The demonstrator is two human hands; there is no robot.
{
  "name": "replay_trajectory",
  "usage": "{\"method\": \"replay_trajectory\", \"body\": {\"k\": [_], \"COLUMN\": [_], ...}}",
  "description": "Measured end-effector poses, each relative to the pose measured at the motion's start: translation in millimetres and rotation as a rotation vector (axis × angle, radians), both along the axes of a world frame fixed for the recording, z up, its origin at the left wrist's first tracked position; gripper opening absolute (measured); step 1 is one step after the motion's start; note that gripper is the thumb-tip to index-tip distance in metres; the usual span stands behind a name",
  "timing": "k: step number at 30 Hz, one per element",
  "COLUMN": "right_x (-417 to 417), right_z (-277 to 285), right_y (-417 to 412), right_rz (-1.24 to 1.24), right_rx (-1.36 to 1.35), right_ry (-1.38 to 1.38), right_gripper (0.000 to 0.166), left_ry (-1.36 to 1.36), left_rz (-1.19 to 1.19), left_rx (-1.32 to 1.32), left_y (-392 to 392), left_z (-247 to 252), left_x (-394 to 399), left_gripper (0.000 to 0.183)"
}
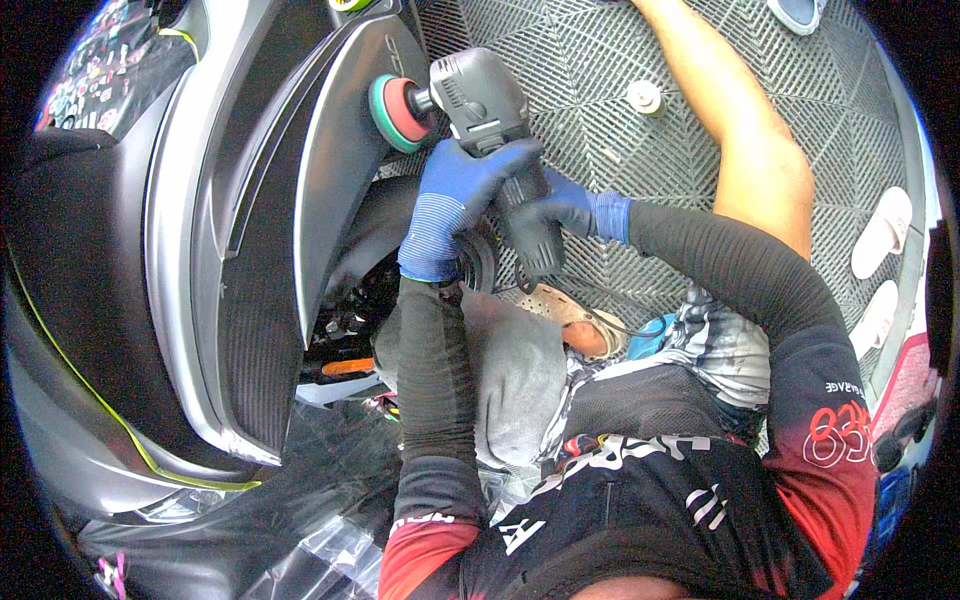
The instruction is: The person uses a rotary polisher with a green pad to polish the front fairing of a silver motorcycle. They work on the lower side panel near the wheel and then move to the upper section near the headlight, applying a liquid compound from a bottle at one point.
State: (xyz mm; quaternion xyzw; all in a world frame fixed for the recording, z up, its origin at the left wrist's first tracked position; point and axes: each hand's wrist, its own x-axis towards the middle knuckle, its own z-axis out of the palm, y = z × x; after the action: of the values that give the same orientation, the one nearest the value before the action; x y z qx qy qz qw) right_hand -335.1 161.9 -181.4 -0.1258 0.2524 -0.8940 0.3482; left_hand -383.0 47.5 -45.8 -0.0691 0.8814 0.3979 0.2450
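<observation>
A black power polisher (480,105) lies across both gloved hands, in front of me at the upper middle. My left hand (457,184), in a blue glove, grips its neck just behind the head. Further back on the handle, my right hand (559,206) closes around the black body; some of its fingers are hidden. The polisher's round foam pad (401,112), pink with a green rim, faces a glossy grey body panel (349,135) of a motor scooter or motorcycle. Whether the pad touches the panel I cannot tell. A dark cord runs from the polisher's rear end.
Dark and silver bodywork (176,247) with a yellow-green edge fills the left side. A grey cloth (517,360) lies over my lap. A small white round object (644,97) sits on the grey grid floor (600,45). White slippers (883,232) are at the right, and a tan clog (555,300) is below the polisher.
</observation>
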Motion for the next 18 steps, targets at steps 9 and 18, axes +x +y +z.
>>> {"method": "replay_trajectory", "body": {"k": [9,18], "right_x": [-32,-75], "right_z": [19,24], "right_y": [12,22], "right_rz": [-0.009,-0.031], "right_rx": [0.010,0.090], "right_ry": [-0.007,-0.014], "right_gripper": [0.060,0.039], "left_ry": [0.021,0.216], "left_rz": [0.003,-0.497], "left_rx": [0.125,-0.015], "left_y": [8,2], "left_z": [12,21], "left_x": [-35,-88], "left_gripper": [0.037,0.034]}}
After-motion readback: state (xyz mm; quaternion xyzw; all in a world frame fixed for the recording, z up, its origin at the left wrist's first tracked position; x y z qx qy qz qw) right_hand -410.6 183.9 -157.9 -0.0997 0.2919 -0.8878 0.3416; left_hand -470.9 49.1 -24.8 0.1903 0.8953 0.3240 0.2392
